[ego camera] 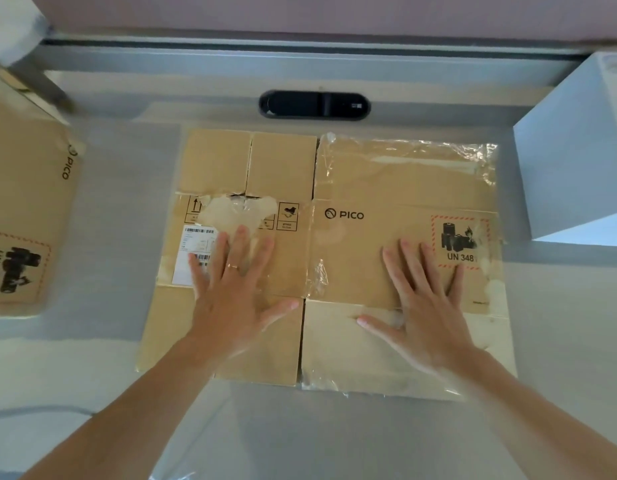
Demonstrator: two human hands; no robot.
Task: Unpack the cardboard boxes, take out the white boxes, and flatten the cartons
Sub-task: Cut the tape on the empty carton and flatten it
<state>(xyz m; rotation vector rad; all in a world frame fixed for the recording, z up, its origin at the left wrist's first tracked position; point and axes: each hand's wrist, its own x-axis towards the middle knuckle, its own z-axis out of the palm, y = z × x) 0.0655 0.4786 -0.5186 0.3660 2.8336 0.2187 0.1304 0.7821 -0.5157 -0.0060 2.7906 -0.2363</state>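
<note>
Lying flat at frame centre, the flattened carton (352,174) is being pressed onto the table (127,202) by the left hand (230,299) and right hand (428,306), fingers spread straight, nothing gripped. A second carton (26,220) is being shown at left edge, a white box (573,161) at upper right.

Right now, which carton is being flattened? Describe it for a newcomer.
On the grey table, find the black oval slot at the far edge. Just before it lies the flattened carton, left hand and right hand pressed flat on it. Unlike the carton at the left edge, it has a torn patch and white shipping label.
</note>
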